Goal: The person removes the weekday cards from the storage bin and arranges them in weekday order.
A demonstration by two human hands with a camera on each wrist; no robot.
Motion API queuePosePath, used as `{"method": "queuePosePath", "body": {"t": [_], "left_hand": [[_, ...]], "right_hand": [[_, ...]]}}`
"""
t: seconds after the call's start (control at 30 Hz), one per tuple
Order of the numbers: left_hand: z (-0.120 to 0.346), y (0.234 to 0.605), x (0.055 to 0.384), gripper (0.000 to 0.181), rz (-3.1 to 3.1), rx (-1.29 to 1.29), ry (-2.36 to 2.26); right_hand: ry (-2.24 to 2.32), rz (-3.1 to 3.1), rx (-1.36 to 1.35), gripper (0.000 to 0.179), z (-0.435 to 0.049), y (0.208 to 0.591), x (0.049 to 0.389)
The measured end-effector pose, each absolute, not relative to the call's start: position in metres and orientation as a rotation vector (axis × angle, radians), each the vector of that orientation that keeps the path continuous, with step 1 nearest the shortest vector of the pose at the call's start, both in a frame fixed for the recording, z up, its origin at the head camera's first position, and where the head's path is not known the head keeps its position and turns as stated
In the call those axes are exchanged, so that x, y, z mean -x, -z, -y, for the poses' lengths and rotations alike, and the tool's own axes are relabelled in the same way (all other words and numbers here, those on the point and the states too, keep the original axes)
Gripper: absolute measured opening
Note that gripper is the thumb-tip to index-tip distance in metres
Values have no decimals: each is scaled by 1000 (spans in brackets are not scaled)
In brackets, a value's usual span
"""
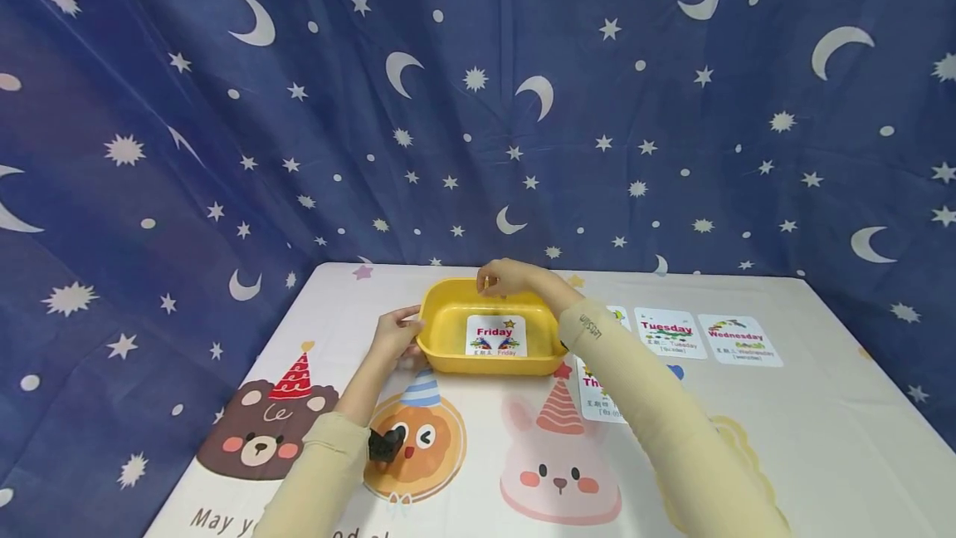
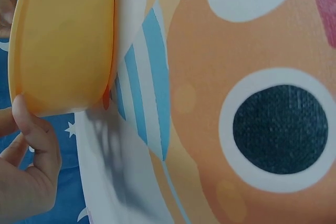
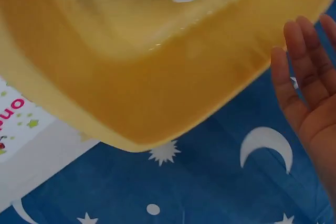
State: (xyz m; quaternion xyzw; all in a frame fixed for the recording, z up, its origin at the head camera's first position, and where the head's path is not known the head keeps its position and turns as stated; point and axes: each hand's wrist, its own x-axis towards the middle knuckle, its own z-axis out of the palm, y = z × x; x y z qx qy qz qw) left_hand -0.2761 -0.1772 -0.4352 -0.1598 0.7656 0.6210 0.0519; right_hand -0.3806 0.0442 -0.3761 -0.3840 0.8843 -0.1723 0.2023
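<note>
A yellow plastic basin (image 1: 448,364) is held close over the table, its inside facing me. Inside it lies a white card (image 1: 496,335) printed "Friday" with small pictures. At the basin's left end my left hand (image 1: 393,333) pinches the rim, its thumb showing on the wall in the left wrist view. My right hand (image 1: 506,277) hangs over the far rim, fingers pointing down. Seen from the right wrist, the fingers (image 3: 310,64) are loosely extended right at the rim, with nothing visible in them.
Right of the basin lie a "Tuesday" card (image 1: 670,334), a "Wednesday" card (image 1: 740,340) and a "Thursday" card (image 1: 597,402) partly under my right sleeve. Another card (image 1: 620,316) is mostly hidden by that arm. A starry blue curtain (image 1: 478,106) hangs behind the cartoon-printed tablecloth (image 1: 478,471).
</note>
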Motion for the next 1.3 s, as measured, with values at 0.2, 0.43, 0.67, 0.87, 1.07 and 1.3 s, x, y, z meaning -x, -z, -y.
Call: {"method": "queuePosePath", "body": {"t": [0.2, 0.43, 0.67, 0.87, 1.07, 1.3], "left_hand": [[177, 436, 277, 42, -2329, 477, -1893], [177, 437, 278, 42, -2339, 480, -1886], [178, 436, 277, 42, -2335, 472, -1891], [176, 435, 277, 42, -2331, 469, -1887], [175, 433, 278, 42, -2345, 475, -1877], [176, 434, 276, 43, -2336, 475, -1882]], "right_hand": [[340, -2451, 974, 19, -41, 391, 384], [183, -2526, 902, 21, -38, 399, 386], [-5, -2559, 893, 29, -31, 405, 386], [-87, -2521, 870, 46, -30, 408, 375], [-29, -2526, 743, 69, -28, 412, 369], [-236, -2584, 835, 70, -22, 412, 368]]}}
